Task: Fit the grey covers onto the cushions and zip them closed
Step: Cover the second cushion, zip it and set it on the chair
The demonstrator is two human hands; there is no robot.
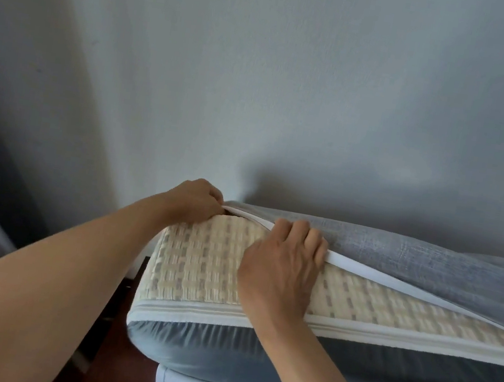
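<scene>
Grey cover (413, 260) edge is pinched in left hand (192, 200) grip and right hand (282, 261) grip over the woven cushion (200, 268).

Bare forearms, no sleeves visible

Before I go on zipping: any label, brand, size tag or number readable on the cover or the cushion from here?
None. No readable text shows on the grey cover, the woven cushion, its white zip edge or the wall. The left hand and right hand hide part of the cover's edge, so a tag there cannot be ruled out.
</scene>
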